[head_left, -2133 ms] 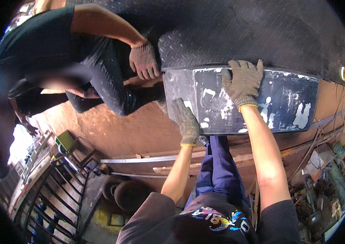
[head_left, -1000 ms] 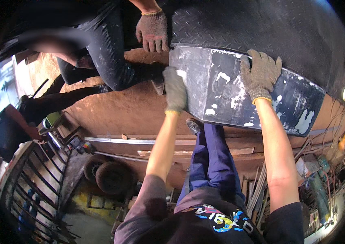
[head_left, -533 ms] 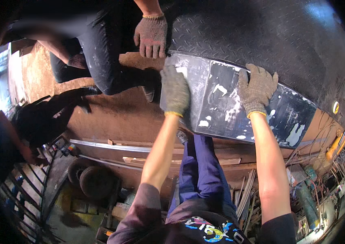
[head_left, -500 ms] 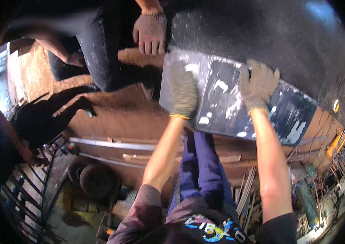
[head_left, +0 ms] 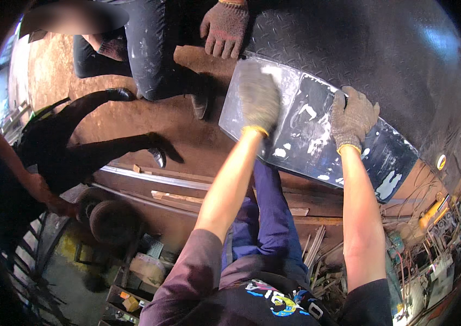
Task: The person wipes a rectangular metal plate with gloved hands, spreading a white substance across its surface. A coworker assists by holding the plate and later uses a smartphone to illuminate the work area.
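A long dark panel [head_left: 315,157], scuffed and blotched with white, lies slantwise before me. My left hand [head_left: 259,98], in a grey knit glove with a yellow cuff, presses on its paler left end. Motion smears those fingers, so I cannot see whether anything is under them. At the panel's far edge is my right hand [head_left: 354,117], gloved alike, its fingers curled over the rim. Another person's gloved hand [head_left: 225,30] hangs just beyond the panel's far left corner.
A dark tread-plate surface [head_left: 372,49] spreads beyond the panel. One person kneels at the far left; another person's legs stretch across the brown floor [head_left: 132,125]. Metal and wooden strips [head_left: 181,196] lie left of my legs, near wheels [head_left: 113,221]. Cables and scrap [head_left: 437,244] crowd the right.
My left hand has shifted slightly over the panel's left end. My right hand's fingers have drawn closer round the far edge. The view has shifted, and the person at left has stepped rightward.
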Demonstrator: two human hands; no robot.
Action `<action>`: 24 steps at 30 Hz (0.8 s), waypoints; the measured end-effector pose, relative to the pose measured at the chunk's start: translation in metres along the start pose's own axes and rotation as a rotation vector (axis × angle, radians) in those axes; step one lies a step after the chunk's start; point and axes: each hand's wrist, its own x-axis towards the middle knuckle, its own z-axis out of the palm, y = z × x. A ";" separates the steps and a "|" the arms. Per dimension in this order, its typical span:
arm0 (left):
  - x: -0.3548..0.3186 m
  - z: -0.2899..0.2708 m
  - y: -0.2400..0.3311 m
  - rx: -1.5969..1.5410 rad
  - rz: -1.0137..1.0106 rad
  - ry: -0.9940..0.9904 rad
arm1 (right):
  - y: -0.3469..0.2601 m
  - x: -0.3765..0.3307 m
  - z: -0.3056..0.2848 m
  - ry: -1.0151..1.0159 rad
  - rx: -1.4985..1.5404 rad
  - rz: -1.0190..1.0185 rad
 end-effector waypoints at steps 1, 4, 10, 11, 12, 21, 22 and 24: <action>0.016 -0.002 -0.030 0.123 -0.088 -0.122 | 0.001 -0.006 0.000 0.006 -0.019 -0.001; 0.041 -0.001 -0.061 0.244 -0.207 -0.218 | -0.003 -0.001 0.005 0.059 -0.020 0.008; 0.001 0.038 -0.042 0.390 -0.036 -0.042 | -0.003 -0.004 0.002 0.106 0.009 -0.028; 0.012 0.042 -0.069 0.530 -0.010 0.017 | -0.006 -0.004 0.000 0.112 0.030 -0.051; 0.047 0.017 -0.052 0.345 -0.174 -0.323 | 0.004 -0.001 -0.004 0.011 -0.024 0.013; 0.024 0.028 -0.060 0.354 0.053 0.059 | 0.005 -0.003 0.004 0.083 0.072 -0.040; 0.040 0.016 -0.063 0.361 0.010 -0.112 | 0.008 -0.002 0.008 0.092 0.059 -0.035; 0.055 0.001 -0.057 0.360 -0.067 -0.183 | 0.002 -0.002 0.006 0.083 0.059 -0.028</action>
